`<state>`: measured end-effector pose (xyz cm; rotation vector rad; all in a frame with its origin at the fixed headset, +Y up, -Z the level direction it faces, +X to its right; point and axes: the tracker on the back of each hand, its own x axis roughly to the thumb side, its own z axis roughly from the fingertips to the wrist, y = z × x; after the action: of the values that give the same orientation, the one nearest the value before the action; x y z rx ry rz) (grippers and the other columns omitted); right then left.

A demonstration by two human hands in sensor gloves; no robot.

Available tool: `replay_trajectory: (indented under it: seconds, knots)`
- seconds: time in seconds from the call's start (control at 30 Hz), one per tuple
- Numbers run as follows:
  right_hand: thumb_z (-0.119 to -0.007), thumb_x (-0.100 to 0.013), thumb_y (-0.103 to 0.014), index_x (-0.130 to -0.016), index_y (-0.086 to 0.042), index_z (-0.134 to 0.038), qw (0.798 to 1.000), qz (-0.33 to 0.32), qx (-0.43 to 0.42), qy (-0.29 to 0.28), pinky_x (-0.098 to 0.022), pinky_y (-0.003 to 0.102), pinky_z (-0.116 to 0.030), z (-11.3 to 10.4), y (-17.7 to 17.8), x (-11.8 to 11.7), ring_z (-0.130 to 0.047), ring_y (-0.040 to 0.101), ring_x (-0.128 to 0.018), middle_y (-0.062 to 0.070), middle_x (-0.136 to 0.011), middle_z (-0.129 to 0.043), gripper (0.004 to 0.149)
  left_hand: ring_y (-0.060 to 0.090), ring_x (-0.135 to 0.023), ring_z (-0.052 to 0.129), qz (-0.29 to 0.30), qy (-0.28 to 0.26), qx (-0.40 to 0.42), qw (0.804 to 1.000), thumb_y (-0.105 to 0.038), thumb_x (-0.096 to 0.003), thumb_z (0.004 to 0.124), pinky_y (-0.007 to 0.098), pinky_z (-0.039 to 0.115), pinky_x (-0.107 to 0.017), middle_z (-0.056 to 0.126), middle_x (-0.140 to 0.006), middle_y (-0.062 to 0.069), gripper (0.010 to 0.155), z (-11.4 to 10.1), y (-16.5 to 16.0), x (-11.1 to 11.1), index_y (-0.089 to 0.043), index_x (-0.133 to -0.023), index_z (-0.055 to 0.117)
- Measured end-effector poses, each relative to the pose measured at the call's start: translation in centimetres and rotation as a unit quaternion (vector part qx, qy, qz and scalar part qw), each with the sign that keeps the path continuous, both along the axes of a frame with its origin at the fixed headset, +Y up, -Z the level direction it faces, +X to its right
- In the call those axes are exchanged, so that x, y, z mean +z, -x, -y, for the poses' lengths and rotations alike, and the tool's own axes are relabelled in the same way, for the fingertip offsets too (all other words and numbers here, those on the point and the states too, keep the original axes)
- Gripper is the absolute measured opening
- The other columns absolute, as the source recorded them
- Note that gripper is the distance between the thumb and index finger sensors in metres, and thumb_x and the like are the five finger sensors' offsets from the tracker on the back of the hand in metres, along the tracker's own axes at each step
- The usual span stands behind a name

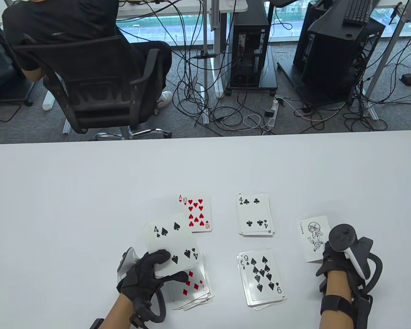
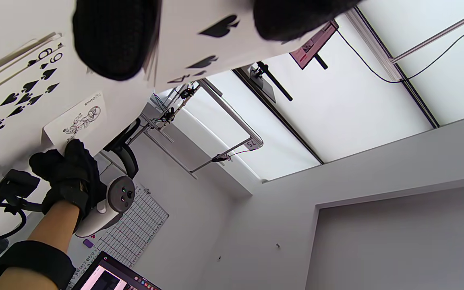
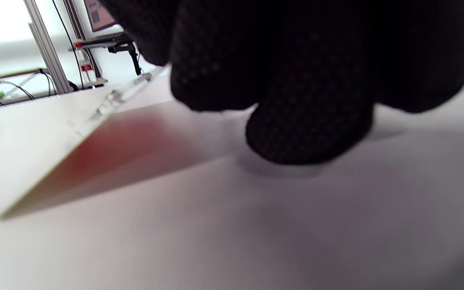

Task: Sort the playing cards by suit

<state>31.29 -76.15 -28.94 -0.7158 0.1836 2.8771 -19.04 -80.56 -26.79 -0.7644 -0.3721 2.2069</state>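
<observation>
The left hand (image 1: 147, 274) grips the deck (image 1: 173, 246), four of spades on top, at 7 o'clock. The right hand (image 1: 332, 265) pinches the joker (image 1: 313, 238) at 4 o'clock. Loose cards could slide off and mix with the diamonds (image 1: 191, 291).

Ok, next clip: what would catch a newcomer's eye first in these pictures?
Probably the fan of cards topped by the four of spades, gripped by the black-gloved left hand at the white table's near edge. Next, four face-up piles: red ten of hearts, four of clubs, nine of spades and a diamond-topped pile. At far right, the right hand holds a black-and-white joker card.
</observation>
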Motion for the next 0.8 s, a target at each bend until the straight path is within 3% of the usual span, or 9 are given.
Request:
replay_trajectory:
  seconds: [0.3, 0.5, 0.67, 0.8]
  knots:
    - [-0.066, -0.053, -0.024, -0.072, 0.017, -0.074, 0.987, -0.025, 0.128, 0.097, -0.03, 0.052, -0.084, 1.5, 0.9, -0.3, -0.096, 0.027, -0.023, 0.008, -0.031, -0.092, 0.046, 0.033, -0.101, 0.073, -0.001, 0.003, -0.003, 1.0, -0.039, -0.0634, 0.064, 0.046, 0.08, -0.06, 0.055, -0.113, 0.001, 0.051, 0.0, 0.0, 0.0, -0.03, -0.108, 0.041]
    - [-0.062, -0.055, -0.026, -0.076, 0.016, -0.073, 0.976, -0.046, 0.178, 0.113, -0.031, 0.053, -0.083, 1.7, 1.6, 0.1, -0.096, 0.029, -0.026, 0.01, -0.034, -0.092, 0.049, 0.033, -0.101, 0.073, 0.0, 0.0, -0.002, 1.0, -0.039, -0.0634, 0.064, 0.046, 0.08, -0.06, 0.054, -0.113, 0.001, 0.051, -0.1, 0.0, 0.0, -0.03, -0.108, 0.041]
    - [-0.065, -0.055, -0.031, -0.077, 0.017, -0.073, 0.978, -0.035, 0.178, 0.099, -0.032, 0.054, -0.083, 0.6, 1.8, 0.1, -0.097, 0.032, -0.028, 0.011, -0.036, -0.093, 0.053, 0.033, -0.1, 0.073, 0.001, -0.002, -0.001, 1.0, -0.039, -0.0634, 0.064, 0.046, 0.08, -0.06, 0.054, -0.113, 0.002, 0.051, -0.1, 0.0, 0.0, -0.03, -0.108, 0.041]
    - [-0.066, -0.055, -0.03, -0.076, 0.019, -0.073, 0.988, -0.078, 0.132, 0.016, -0.031, 0.055, -0.083, -2.4, 3.8, -0.6, -0.097, 0.032, -0.027, 0.012, -0.035, -0.093, 0.054, 0.033, -0.101, 0.073, 0.002, 0.001, -0.001, 1.0, -0.039, -0.0634, 0.064, 0.046, 0.08, -0.06, 0.055, -0.113, 0.001, 0.051, 0.0, 0.0, 0.0, -0.03, -0.108, 0.041]
